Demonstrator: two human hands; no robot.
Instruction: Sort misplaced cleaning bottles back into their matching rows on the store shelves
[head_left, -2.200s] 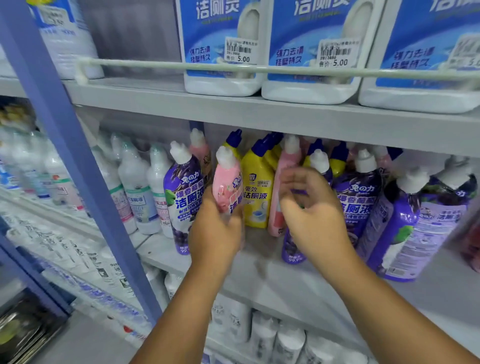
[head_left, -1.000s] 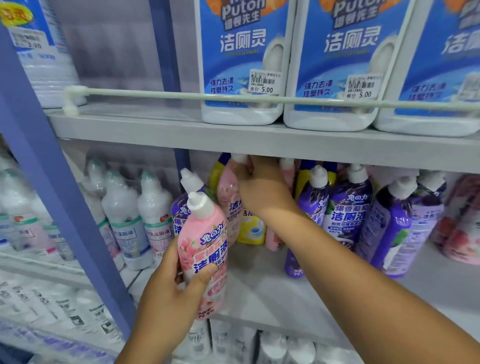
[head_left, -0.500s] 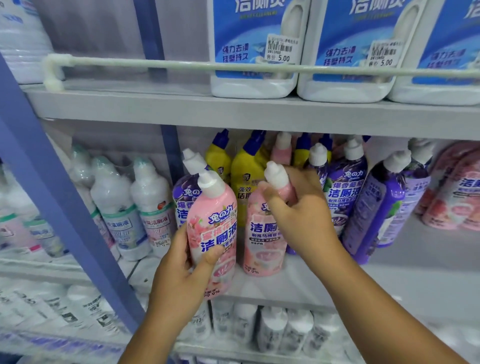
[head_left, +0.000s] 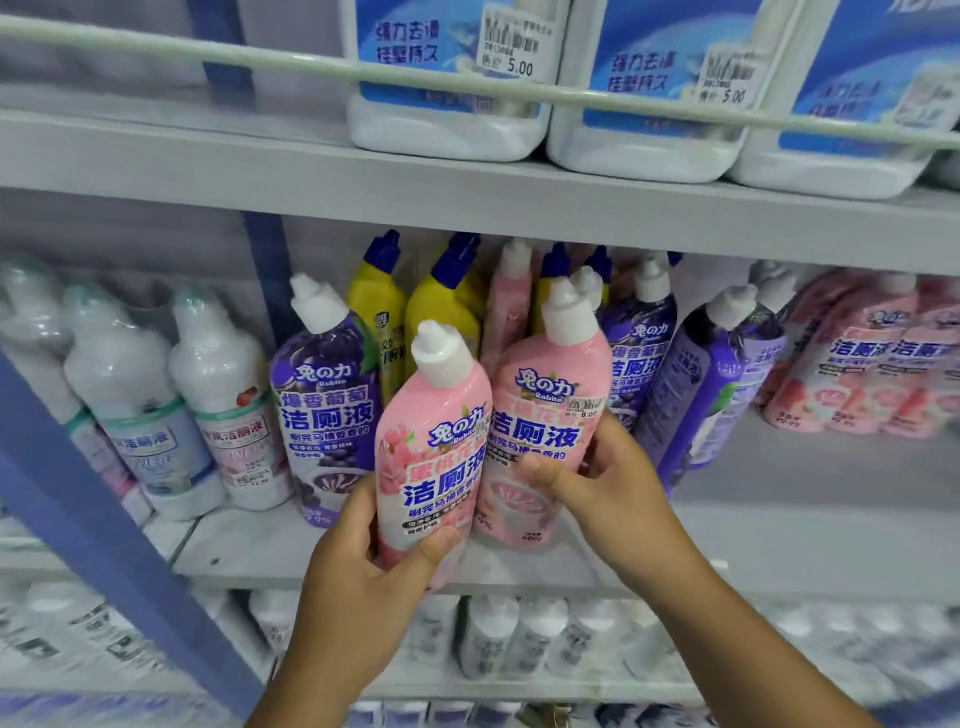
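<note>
Two pink bottles held before the middle shelf (head_left: 779, 540). The left hand (head_left: 353, 587) grips the nearer pink bottle (head_left: 431, 467) low on its body, thumb across the front and fingers (head_left: 358, 506) curled behind; the bottle hangs over the shelf's front edge, its long axis nearly upright and leaning slightly right, white cap uppermost, label toward the camera. The right hand (head_left: 613, 493) grasps the second pink bottle (head_left: 545, 431) around its lower half, thumb on the label; this bottle also points cap-up, close to vertical, touching the first along its right side; whether its base rests on the shelf cannot be told.

Just to the left, near the front edge, stands a purple bottle (head_left: 324, 415), upright. Directly behind the held pair are yellow bottles with blue caps (head_left: 441, 306) and one further pink bottle (head_left: 511, 301) among them. To the right lean more purple bottles (head_left: 701, 384), tilted rightward, and toward the shelf's right end a group of pink bottles (head_left: 872, 364). At the left end, beyond the blue upright (head_left: 104, 535), stand white bottles (head_left: 223, 410). The shelf above carries large white jugs with blue labels (head_left: 452, 67) behind a pale rail (head_left: 208, 49).
</note>
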